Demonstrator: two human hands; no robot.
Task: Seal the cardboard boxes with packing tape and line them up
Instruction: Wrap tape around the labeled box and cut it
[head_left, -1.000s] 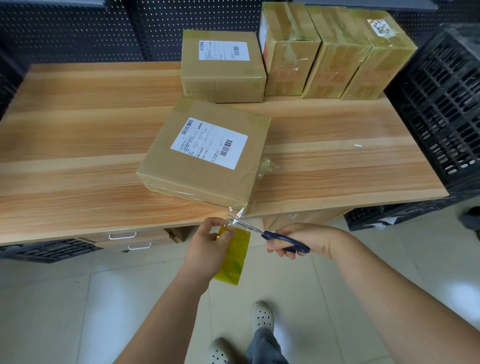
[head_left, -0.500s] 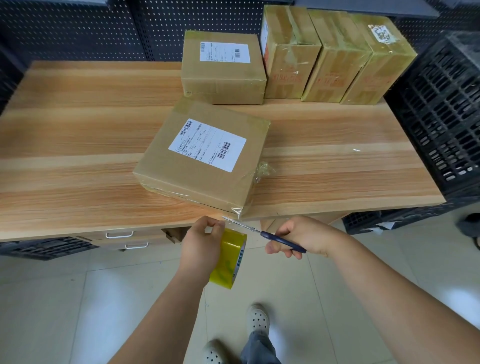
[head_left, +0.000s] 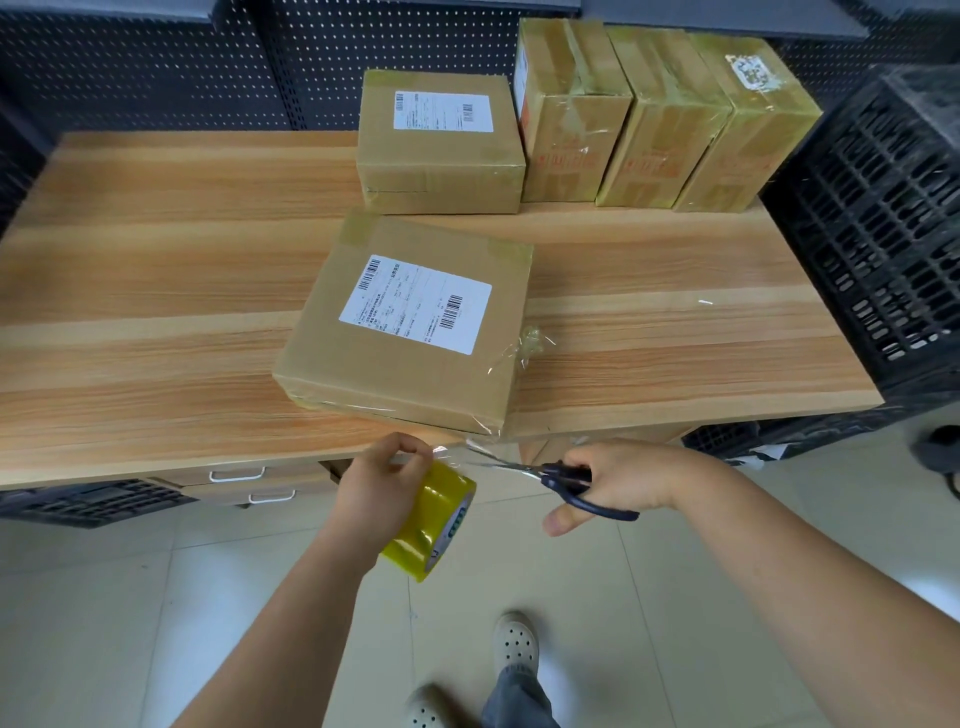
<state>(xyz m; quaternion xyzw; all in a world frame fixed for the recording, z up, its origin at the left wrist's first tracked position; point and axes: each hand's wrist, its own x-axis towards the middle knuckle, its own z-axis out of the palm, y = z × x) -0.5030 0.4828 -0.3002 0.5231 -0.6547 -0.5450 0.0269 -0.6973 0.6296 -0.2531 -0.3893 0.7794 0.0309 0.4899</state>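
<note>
I am seeing the left hand (head_left: 382, 480) gripping the yellow tape roll (head_left: 434, 525), with the fingers curled round it, just below the table (head_left: 156, 291) edge. The right hand (head_left: 618, 478) is holding the blue scissors (head_left: 566, 480), fingers closed on the handles. The near box (head_left: 410, 327) is lying at the front edge, and four other boxes (head_left: 441, 150) are standing in a row at the back.

Brown cardboard boxes (head_left: 410, 332) with white barcoded labels (head_left: 415, 304), a yellow tape roll (head_left: 428, 519), dark-blue-handled scissors (head_left: 566, 480) and a striped light-wood surface (head_left: 156, 291) are seen.
</note>
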